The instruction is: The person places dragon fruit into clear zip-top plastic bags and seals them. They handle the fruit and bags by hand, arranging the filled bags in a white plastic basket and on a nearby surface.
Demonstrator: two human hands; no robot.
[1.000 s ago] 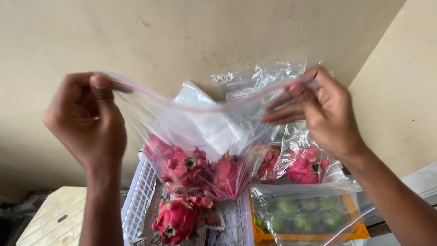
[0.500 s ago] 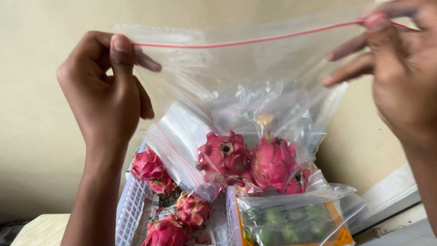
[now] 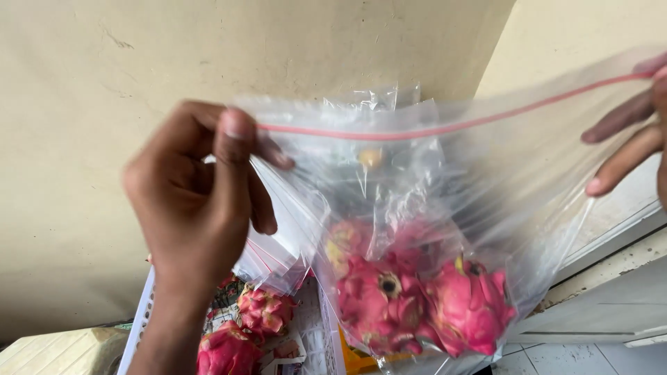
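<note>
A clear plastic zip bag with a red seal strip (image 3: 445, 201), holding pink dragon fruits (image 3: 424, 302), is pinched at its top corners and held up by the left hand (image 3: 198, 208) and right hand (image 3: 636, 142).

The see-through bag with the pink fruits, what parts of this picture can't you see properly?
- Right hand, head view: cut off by the right edge; only some fingers show, so its grip on the bag is partly unseen.
- Dragon fruits in the bag: blurred by crinkled plastic; exact count unclear.
- White basket: mostly hidden behind the left hand and its arm.
- Orange box: hidden behind the bag.
</note>
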